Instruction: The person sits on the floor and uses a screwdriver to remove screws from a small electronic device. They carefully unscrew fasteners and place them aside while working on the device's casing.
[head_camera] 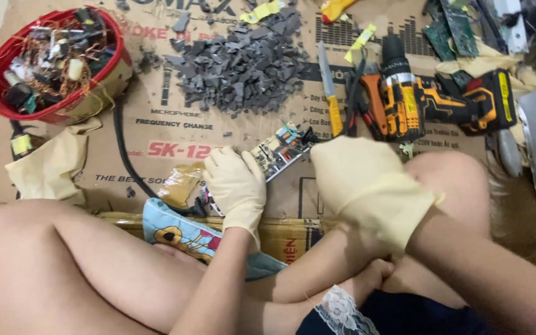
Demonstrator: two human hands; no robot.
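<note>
From the head view, our gloved left hand [236, 186] presses flat on a small circuit board [278, 151] lying on the cardboard [156, 133]. Our gloved right hand [367, 186] hovers just beside the board; we cannot tell its grip. A drill [404, 102], a knife [329, 90] and a grey pile of chips [243, 62] lie beyond.

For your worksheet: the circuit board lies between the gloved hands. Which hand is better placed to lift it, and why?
Probably the left hand: it already rests on the circuit board at its near end. The right hand is beside the board's far end, apparently closed on something hidden.
</note>
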